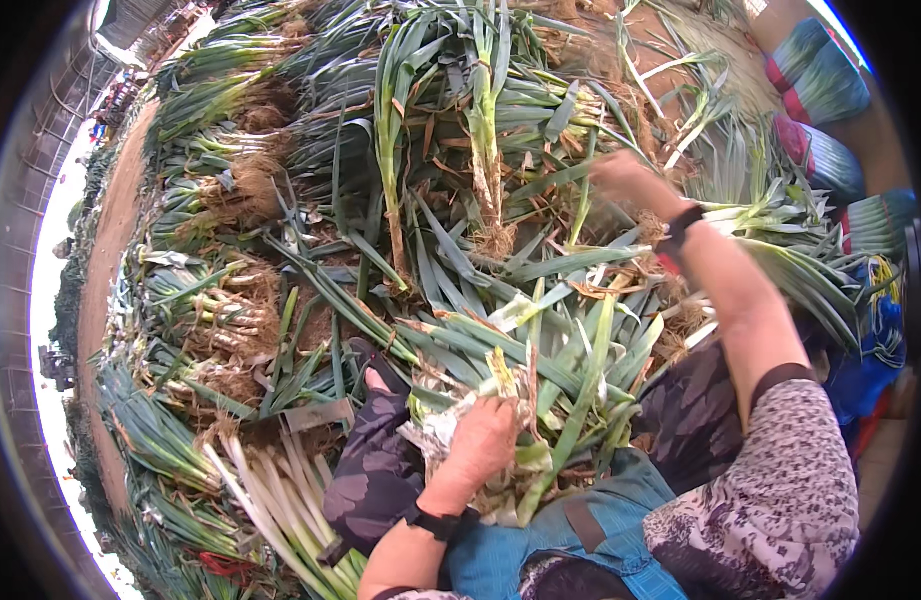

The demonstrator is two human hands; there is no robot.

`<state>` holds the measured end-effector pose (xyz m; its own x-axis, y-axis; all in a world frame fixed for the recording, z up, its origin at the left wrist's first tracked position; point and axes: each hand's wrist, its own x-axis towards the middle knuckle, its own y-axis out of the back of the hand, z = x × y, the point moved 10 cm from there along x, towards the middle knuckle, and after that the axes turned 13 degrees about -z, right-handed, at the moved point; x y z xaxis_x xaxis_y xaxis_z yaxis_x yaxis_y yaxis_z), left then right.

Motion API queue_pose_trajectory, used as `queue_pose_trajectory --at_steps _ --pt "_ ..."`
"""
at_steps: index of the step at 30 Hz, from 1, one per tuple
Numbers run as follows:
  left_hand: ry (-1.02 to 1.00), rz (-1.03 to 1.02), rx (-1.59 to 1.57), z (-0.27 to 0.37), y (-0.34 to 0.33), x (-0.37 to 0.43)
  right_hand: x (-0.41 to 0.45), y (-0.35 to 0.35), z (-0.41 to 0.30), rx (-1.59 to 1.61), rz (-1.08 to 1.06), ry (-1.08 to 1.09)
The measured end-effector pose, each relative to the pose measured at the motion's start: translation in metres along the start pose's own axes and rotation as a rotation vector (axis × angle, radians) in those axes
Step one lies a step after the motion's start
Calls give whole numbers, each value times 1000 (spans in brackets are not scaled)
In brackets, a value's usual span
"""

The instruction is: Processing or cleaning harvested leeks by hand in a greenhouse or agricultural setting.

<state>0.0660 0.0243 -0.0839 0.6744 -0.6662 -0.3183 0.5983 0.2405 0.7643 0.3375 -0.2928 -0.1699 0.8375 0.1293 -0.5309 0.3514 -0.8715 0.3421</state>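
My left hand (pixel 484 439) is curled low over a heap of stripped leek leaves (pixel 558 375) in my lap. Pale, papery outer skins (pixel 449 431) lie against its fingers; whether it grips any is hidden. Stretched out to the upper right, my right hand (pixel 625 178) is blurred, among long green leaves and roots, and its fingers do not show clearly. Just left of it stands an untrimmed leek (pixel 486 150) with brown roots, beside a thinner leek (pixel 389 150). Peeled white leek stalks (pixel 280 487) lie by my left leg.
Rows of rooted leeks (pixel 235 315) fill the left side, with a dirt strip (pixel 119 247) beyond. A flat metal piece (pixel 319 415) lies near my left knee. Wrapped leek bundles (pixel 828 82) stand at upper right. Blue and yellow cords (pixel 884 315) hang at the right.
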Motion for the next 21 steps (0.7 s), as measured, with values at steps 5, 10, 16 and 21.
queue_pose_trajectory --at_steps 5,10,16,21 --pt "3 -229 -67 10 -2 13 89 -104 28 470 122 -119" --pt "1 -163 -95 -6 14 9 107 -92 3 135 276 -25" --pt "-13 338 -322 -45 71 19 -45 -140 -58 306 -83 39" --pt "123 149 -1078 -44 35 84 -168 -206 -18 295 -429 -83"
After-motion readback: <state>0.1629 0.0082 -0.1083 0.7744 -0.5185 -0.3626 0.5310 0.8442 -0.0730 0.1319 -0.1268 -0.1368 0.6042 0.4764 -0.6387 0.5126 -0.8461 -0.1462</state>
